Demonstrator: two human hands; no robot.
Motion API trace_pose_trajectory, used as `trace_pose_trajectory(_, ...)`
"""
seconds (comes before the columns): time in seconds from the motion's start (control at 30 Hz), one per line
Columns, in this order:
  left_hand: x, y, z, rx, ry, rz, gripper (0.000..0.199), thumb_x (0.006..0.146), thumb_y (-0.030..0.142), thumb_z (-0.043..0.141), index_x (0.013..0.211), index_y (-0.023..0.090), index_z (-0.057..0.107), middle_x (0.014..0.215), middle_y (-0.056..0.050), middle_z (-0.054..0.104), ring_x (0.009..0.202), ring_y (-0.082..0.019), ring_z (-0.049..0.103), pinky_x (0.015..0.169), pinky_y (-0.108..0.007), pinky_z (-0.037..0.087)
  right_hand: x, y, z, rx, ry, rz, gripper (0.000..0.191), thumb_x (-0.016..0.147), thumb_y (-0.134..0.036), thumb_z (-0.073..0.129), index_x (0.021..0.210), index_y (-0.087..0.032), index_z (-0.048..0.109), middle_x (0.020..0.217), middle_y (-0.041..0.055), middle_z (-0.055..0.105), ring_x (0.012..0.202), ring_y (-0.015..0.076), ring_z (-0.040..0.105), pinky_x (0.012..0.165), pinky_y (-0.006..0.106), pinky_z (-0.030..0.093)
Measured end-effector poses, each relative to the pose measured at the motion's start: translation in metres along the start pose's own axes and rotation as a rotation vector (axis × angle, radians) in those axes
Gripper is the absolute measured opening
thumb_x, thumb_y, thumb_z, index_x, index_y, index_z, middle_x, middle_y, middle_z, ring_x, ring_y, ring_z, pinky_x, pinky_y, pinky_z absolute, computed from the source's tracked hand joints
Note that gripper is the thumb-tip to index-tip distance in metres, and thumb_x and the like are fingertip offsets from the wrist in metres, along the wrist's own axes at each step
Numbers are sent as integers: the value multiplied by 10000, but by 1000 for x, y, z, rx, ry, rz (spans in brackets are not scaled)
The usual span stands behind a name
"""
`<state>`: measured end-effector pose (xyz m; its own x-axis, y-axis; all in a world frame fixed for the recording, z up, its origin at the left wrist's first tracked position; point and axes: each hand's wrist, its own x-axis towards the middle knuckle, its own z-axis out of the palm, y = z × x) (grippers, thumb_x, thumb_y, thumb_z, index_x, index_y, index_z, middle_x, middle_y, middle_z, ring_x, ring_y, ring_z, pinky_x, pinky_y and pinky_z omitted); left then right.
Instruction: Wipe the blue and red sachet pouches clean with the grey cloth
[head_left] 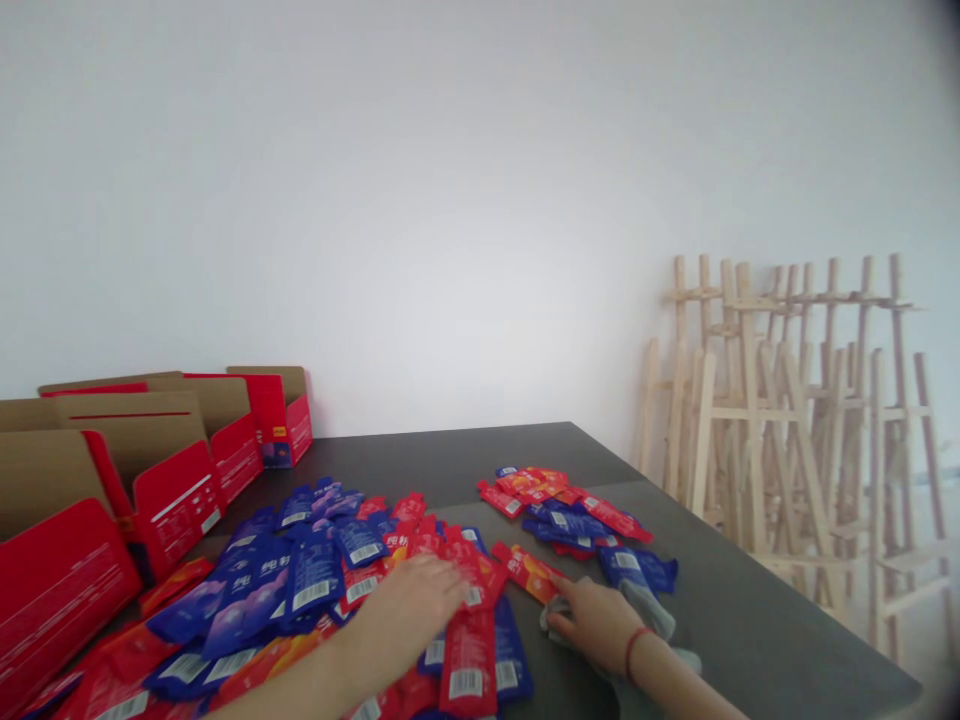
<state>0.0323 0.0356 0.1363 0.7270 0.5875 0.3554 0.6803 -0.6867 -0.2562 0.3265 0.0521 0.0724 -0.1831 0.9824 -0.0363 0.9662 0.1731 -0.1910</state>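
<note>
- Left hand (409,610) is lying open and palm-down, fingers spread on a messy heap of red sachets (469,665) and blue sachets (255,595), gripping nothing
- Right hand (600,625) is reaching in open, not gripping, fingertips touching an orange-red sachet (525,572), with a grey cloth (559,618) bunched underneath
- A smaller sachet pile (562,505) is sitting just ahead on the dark table (750,600)
- Red cardboard boxes (176,510) are standing open along the left
- Wooden easels (780,420) are leaning by the white wall (450,200)

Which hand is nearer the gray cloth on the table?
Right. The right hand sits against the gray cloth, while the left hand lies farther away to its left, on the packets.
</note>
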Motion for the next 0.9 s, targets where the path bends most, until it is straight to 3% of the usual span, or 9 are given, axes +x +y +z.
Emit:
trace_pose_trajectory(0.07, -39, -32, 12, -28, -13, -52, 507, 877, -40, 417, 1209, 242, 677, 1225, 11, 716, 1118, -150, 650, 1020, -287, 429, -10, -7, 4, 44, -6, -48, 495, 862, -422, 611, 1286, -174, 673, 1079, 191, 765, 993, 377, 723, 816, 448, 539)
trace_pose_trajectory(0.13, -73, -57, 26, -60, 6, -127, 586, 876, -9, 340, 1246, 304, 670, 1282, 77, 686, 1141, -148, 645, 1024, -299, 445, -15, -9, 3, 116, -31, -97, 516, 835, -427, 640, 1286, -178, 677, 1106, 181, 762, 1012, 368, 718, 849, 447, 536)
trace_pose_trajectory(0.23, -95, -70, 32, -90, -21, -175, 605, 827, 26, 386, 1292, 299, 659, 1352, 42, 648, 1173, -184, 635, 1050, -336, 444, -8, 1, -8, 295, -40, -165, 487, 860, -432, 616, 1285, -205, 687, 1216, 133, 739, 1117, 310, 687, 956, 399, 513)
trace_pose_trajectory(0.33, -66, -53, 12, -77, -118, -247, 516, 786, -20, 404, 1117, 211, 726, 1180, -53, 726, 1104, -216, 654, 1053, -383, 431, 9, 17, -18, 387, 46, -109, 436, 939, -407, 499, 1277, -212, 693, 1284, 103, 712, 1192, 258, 651, 1040, 368, 470)
trace_pose_trajectory(0.43, -7, -14, 1, -106, -177, -191, 331, 834, 3, 465, 995, 157, 710, 1061, -83, 718, 1039, -232, 650, 988, -375, 461, 20, 21, -13, 340, 73, -30, 408, 940, -351, 475, 1224, -199, 725, 1243, 129, 728, 1173, 288, 656, 1037, 424, 464)
trace_pose_trajectory(0.53, 51, 33, 20, -140, -200, -19, 269, 882, 51, 505, 1078, 116, 678, 1119, -122, 695, 1086, -246, 630, 966, -375, 468, 14, 17, 2, 291, 63, -23, 387, 901, -341, 540, 1180, -176, 751, 1201, 158, 741, 1145, 328, 660, 1004, 455, 468)
trace_pose_trajectory(0.63, 90, 73, 53, -101, -280, 38, 286, 883, 143, 577, 1142, 50, 657, 1115, -205, 679, 1065, -301, 637, 891, -419, 499, -1, 21, 9, 288, 37, -70, 309, 884, -335, 560, 1050, -210, 789, 1072, 100, 785, 1030, 283, 698, 936, 390, 497)
trace_pose_trajectory(0.77, 106, 102, 83, -125, -324, 105, 336, 797, 269, 720, 1056, 57, 699, 986, -206, 707, 981, -324, 667, 875, -441, 503, -13, 51, -12, 347, 90, -27, 368, 921, -399, 470, 774, -212, 750, 799, 52, 768, 776, 229, 695, 760, 336, 539)
trace_pose_trajectory(0.9, 91, 114, 98, -235, -260, 227, 329, 791, 255, 702, 1083, 102, 709, 1085, -193, 705, 1051, -310, 651, 919, -453, 490, -7, 71, -36, 481, 305, 78, 534, 984, -491, 293, 896, -214, 741, 926, 87, 765, 964, 269, 696, 882, 382, 546)
